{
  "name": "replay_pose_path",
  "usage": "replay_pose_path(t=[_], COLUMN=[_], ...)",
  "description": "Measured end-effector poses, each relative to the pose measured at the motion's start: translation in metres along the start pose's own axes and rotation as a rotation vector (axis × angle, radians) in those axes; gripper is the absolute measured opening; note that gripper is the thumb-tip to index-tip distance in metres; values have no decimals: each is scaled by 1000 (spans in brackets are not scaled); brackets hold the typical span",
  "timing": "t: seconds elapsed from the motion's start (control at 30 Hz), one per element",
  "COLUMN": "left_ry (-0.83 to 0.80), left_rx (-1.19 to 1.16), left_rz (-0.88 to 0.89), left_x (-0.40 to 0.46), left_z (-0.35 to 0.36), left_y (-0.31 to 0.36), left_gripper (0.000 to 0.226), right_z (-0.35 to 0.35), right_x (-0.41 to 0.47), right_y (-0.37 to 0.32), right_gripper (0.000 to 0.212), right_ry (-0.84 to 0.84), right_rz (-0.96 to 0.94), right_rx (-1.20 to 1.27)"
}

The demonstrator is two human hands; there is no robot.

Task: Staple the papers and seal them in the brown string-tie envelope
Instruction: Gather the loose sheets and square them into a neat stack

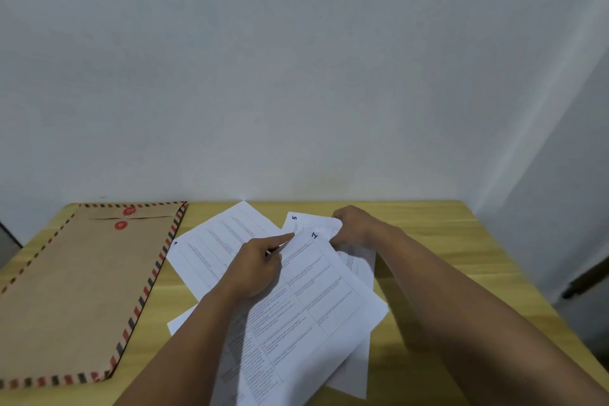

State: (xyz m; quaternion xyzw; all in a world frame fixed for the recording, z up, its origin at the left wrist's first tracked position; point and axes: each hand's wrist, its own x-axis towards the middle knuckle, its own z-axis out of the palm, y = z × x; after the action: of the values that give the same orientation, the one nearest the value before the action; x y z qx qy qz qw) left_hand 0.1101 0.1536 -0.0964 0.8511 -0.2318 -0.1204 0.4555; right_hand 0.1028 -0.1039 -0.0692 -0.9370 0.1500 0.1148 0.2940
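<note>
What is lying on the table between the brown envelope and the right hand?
In the head view, loose printed papers fanned on the table, with the left hand pointing on them, lie between the brown envelope and the right hand.

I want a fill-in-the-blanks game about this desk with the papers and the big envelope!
1. The brown envelope lies to the ____ of the papers.
2. The two round buttons on the envelope are ____ in colour.
3. The left hand points with one finger at the sheet marked with the number ____.
4. The right hand grips the far ____ of the sheets.

Missing words: left; red; 5; corner
</note>
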Motion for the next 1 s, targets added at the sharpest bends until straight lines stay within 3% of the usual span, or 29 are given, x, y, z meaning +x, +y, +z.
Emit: replay_pose_path(t=[0.13, 0.27, 0.37, 0.5, 0.7, 0.8, 1.0], left_ry=[2, 23, 37, 74, 166, 180, 212], left_rx=[2, 26, 28, 11, -26, -7, 3], left_rz=[1, -13, -3, 68, 127, 165, 187], left_x=[-1, -3, -9, -21, -37, -43, -55], left_z=[0, -3, -12, -32, -53, -56, -60], left_y=[3, 7, 20, 47, 83, 98, 127], left_gripper=[55, 51, 51, 56, 55, 53, 51], right_z=[0, -7, -18, -37, -60, -69, -73], right_x=[-2, -13, -29, -58, -111, -131, -157], right_y=[-1, -5, -3, -1, -7, -12, -18], right_gripper=[12, 23, 19, 11, 7, 19, 17], right_ry=[138, 190, 213, 268, 253, 258, 168], right_rz=[-123, -210, -208, -191, -280, -294, -264], right_rx=[103, 99, 99, 306, 760, 833, 905])
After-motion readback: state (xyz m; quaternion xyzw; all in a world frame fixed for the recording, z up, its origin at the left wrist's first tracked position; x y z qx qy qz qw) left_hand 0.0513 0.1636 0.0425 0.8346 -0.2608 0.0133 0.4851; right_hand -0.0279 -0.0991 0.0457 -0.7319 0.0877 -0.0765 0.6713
